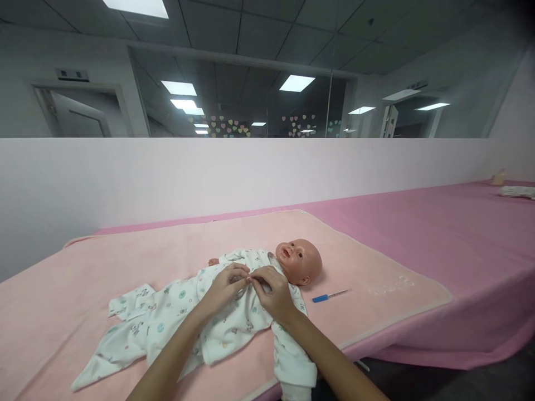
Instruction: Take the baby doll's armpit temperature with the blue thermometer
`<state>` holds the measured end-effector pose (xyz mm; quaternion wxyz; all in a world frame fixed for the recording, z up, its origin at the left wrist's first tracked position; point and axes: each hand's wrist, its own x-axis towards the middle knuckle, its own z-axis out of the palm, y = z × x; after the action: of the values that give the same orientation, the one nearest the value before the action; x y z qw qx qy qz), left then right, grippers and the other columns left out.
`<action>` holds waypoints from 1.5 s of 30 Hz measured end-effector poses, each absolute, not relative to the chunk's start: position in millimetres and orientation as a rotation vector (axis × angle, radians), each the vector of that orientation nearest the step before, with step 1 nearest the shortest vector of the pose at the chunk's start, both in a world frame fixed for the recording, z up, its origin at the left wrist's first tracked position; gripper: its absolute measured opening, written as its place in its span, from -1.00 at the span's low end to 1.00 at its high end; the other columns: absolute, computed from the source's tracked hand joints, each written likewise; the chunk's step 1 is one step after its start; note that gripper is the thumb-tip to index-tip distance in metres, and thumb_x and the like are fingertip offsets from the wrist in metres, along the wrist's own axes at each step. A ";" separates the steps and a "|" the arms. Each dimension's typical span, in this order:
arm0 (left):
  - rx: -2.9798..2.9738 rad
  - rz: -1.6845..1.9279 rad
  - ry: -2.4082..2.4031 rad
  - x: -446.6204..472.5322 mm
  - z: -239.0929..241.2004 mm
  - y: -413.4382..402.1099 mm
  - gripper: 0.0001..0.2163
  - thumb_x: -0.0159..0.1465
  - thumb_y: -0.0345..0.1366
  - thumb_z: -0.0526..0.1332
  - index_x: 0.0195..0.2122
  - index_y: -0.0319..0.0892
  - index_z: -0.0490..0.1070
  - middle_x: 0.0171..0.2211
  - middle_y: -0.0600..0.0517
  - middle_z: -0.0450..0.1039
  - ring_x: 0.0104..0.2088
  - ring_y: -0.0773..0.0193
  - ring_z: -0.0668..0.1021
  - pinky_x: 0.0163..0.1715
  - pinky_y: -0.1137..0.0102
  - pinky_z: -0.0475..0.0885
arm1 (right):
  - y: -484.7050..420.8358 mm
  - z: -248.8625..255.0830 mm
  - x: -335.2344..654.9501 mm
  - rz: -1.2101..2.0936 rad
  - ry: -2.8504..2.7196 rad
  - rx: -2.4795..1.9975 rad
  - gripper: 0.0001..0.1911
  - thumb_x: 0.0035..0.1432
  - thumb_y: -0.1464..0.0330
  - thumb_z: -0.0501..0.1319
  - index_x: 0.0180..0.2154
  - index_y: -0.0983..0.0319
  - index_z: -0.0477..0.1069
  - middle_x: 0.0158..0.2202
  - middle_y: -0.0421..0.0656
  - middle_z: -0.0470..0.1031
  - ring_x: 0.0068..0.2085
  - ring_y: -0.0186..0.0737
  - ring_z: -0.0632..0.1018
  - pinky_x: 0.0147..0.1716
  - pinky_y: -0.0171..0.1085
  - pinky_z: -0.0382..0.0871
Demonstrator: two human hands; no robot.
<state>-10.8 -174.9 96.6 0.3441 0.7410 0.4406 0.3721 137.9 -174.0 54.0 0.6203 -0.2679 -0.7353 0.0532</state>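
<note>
A baby doll (299,260) lies on its back, its head toward the right. It wears a white printed shirt (234,337) and matching pants (171,303). Over the doll's chest, my left hand (228,287) pinches the shirt front with thumb and fingertips. My right hand (273,292) does the same just beside it, the fingertips of both hands nearly touching. The exact bit of cloth or fastener between the fingers is hidden. One sleeve (292,356) hangs toward me below my right wrist. Near the doll's head lies a thermometer (330,296) with a blue end.
A peach blanket (368,312) lies under the doll, over a pink table cover (418,223). Behind rises a white wall (234,175) with a mirror or window (234,92) above. Folded cloth (518,192) and a pale yellowish object (499,177) sit at the far right.
</note>
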 end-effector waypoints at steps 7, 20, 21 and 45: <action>1.999 0.974 1.204 -12.3 92.8 -171.8 -0.81 0.14 -0.24 0.08 -0.42 -0.19 0.44 -0.14 -0.04 0.34 -0.14 0.23 0.41 -0.11 0.37 0.31 | -176.1 58.0 139.5 0.162 -1.696 -0.644 -0.82 0.09 0.48 0.03 -0.34 0.21 0.39 -0.41 -0.14 0.45 -0.34 -0.25 0.43 -0.32 -0.23 0.31; 2.008 1.008 1.192 -13.3 88.2 -170.2 -0.81 0.14 -0.23 0.07 -0.39 -0.16 0.43 -0.18 -0.02 0.34 -0.17 0.24 0.41 -0.13 0.37 0.30 | -173.7 55.6 140.0 0.054 -1.665 -0.734 -0.85 0.06 0.48 0.04 -0.37 0.21 0.36 -0.47 -0.17 0.39 -0.38 -0.24 0.37 -0.34 -0.23 0.22; 2.000 1.021 1.183 -13.1 88.3 -170.4 -0.82 0.14 -0.23 0.07 -0.39 -0.16 0.42 -0.18 -0.01 0.34 -0.18 0.25 0.41 -0.13 0.38 0.31 | -173.5 55.5 140.1 0.052 -1.664 -0.738 -0.85 0.06 0.48 0.05 -0.37 0.21 0.36 -0.47 -0.17 0.40 -0.38 -0.24 0.37 -0.34 -0.23 0.22; 1.861 1.038 1.134 -9.4 99.7 -176.4 -0.90 0.03 -0.32 0.07 -0.50 -0.19 0.33 -0.18 -0.01 0.33 -0.10 0.20 0.37 -0.11 0.38 0.28 | -178.1 59.1 141.7 -0.079 -1.721 -0.731 -0.93 -0.06 0.40 0.19 -0.43 0.20 0.34 -0.33 -0.15 0.35 -0.27 -0.22 0.37 -0.21 -0.15 0.23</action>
<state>-9.4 -176.4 99.7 0.3558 0.7205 0.4390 0.4018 141.7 -178.1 59.1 0.5931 -0.3146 -0.7403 -0.0340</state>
